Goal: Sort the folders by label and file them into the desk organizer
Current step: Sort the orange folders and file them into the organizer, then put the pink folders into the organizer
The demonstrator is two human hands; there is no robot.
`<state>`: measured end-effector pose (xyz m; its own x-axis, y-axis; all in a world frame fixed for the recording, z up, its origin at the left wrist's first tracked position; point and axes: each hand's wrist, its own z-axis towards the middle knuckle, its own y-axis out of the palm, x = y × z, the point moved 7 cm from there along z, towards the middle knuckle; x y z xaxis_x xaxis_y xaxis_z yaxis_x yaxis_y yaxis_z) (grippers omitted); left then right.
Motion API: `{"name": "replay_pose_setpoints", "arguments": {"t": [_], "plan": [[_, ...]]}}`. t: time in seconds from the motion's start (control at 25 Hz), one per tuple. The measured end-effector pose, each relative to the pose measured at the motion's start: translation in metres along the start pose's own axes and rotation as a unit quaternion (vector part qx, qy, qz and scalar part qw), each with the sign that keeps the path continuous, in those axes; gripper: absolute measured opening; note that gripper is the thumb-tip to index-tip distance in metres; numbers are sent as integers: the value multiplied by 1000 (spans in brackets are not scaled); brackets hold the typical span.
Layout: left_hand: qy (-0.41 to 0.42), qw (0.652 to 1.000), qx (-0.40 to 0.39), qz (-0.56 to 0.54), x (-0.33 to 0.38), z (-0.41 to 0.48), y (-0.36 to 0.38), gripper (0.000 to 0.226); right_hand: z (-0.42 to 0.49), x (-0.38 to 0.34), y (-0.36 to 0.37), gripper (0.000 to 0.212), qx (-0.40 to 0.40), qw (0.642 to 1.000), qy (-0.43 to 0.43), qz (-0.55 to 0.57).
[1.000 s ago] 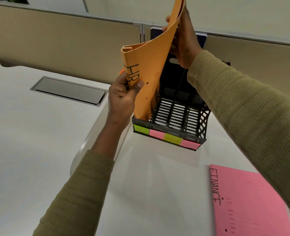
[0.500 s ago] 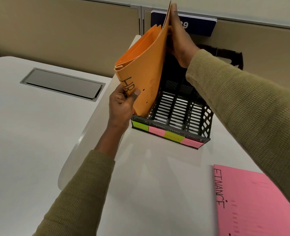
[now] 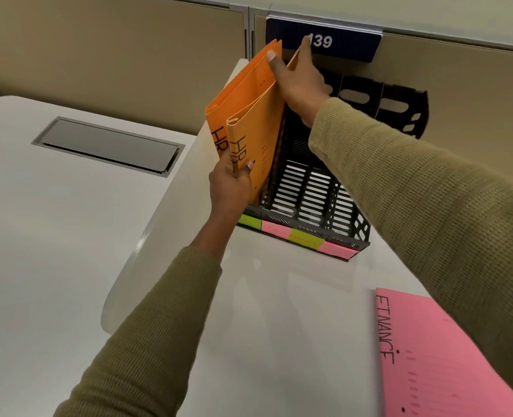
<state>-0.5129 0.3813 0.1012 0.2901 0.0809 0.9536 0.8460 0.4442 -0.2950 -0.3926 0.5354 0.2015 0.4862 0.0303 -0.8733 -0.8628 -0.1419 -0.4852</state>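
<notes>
Orange folders (image 3: 249, 115): previously bowed over, now standing near upright in the organizer's (image 3: 309, 200) leftmost slot; 2 HR spines visible.
Right hand (image 3: 297, 79): shifted to the folders' top edge.

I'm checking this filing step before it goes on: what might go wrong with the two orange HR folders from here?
1. The orange HR folders lean tilted in the leftmost slot of the black organizer; if the right hand lets go, they may flop or fan open.
2. The left hand pinches both near their lower front edge, so one might slide askew.
3. The right sleeve hangs over the pink FINANCE folder and might drag it.
</notes>
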Motion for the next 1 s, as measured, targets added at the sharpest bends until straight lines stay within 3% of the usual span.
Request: {"name": "replay_pose_setpoints", "arguments": {"t": [0.2, 0.56, 1.0], "plan": [[-19, 999, 10, 24, -13, -12, -7, 34, -41, 2, -2, 80, -19, 998, -25, 47], [-129, 990, 39, 34, -50, -83, -10, 34, -167, 67, -12, 77, -41, 999, -32, -2], [-180, 974, -109, 88, -48, -246, 91, 36, -330, 201, -79, 72, -70, 992, 64, -78]]}}
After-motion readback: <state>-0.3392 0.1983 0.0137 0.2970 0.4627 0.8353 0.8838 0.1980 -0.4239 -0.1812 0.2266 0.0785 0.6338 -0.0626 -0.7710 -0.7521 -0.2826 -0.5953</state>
